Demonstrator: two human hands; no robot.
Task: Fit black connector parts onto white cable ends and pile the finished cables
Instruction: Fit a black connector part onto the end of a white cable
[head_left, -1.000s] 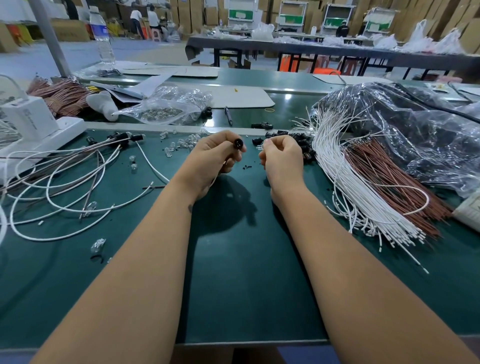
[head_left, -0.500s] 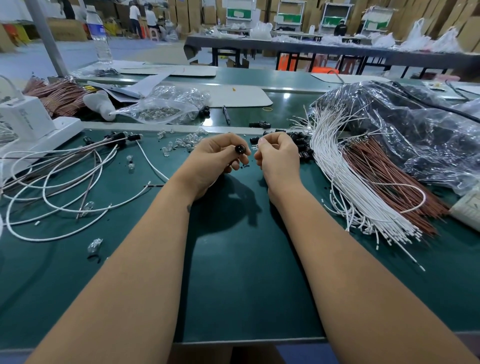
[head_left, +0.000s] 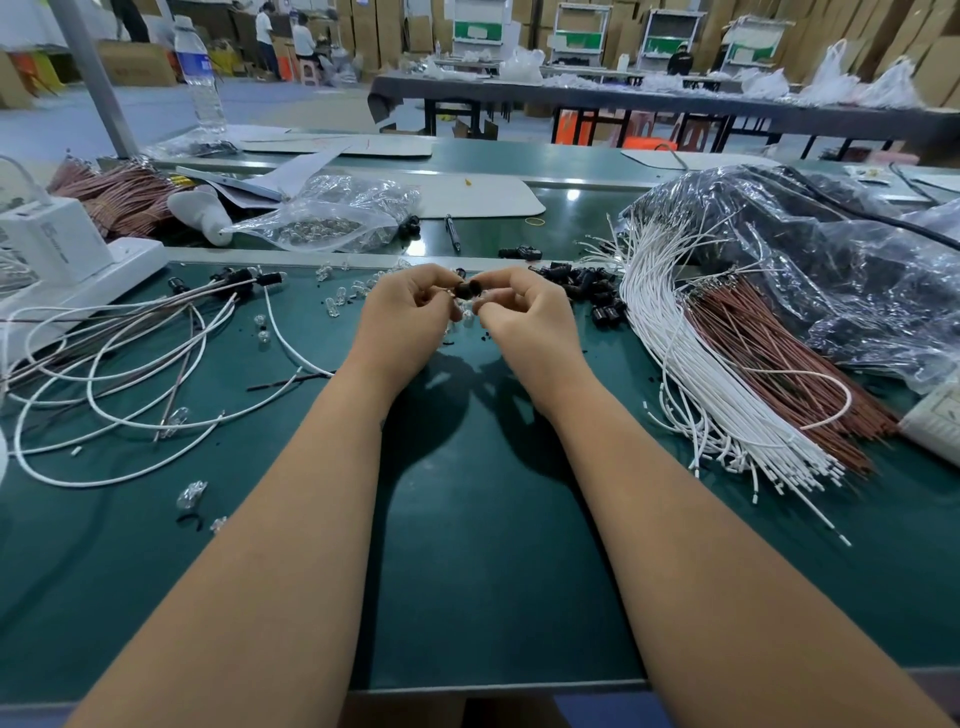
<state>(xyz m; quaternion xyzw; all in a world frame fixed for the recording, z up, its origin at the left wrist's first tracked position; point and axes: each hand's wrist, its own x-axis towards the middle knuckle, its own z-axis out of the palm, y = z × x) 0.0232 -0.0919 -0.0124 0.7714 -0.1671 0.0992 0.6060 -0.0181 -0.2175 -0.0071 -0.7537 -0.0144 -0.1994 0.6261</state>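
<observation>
A small black connector part (head_left: 466, 289) is pinched between the fingertips of my left hand (head_left: 408, 322) and my right hand (head_left: 524, 317), above the middle of the green table. Whether a cable end is in it is hidden by my fingers. A white cable (head_left: 291, 348) runs from under my left wrist toward the pile of fitted white cables (head_left: 119, 374) at the left. Loose black connector parts (head_left: 592, 291) lie just right of my hands. A thick bundle of bare white cables (head_left: 685, 364) fans out at the right.
Brown wires (head_left: 779, 364) lie beside the white bundle under a crumpled plastic sheet (head_left: 831, 260). Small clear bulbs (head_left: 343, 291) are scattered behind my hands, with a bag of them (head_left: 322, 218) farther back. A white box (head_left: 57, 249) stands at far left.
My hands have come together: the right hand closed the gap and now pinches the black part that the left hand was holding alone.
</observation>
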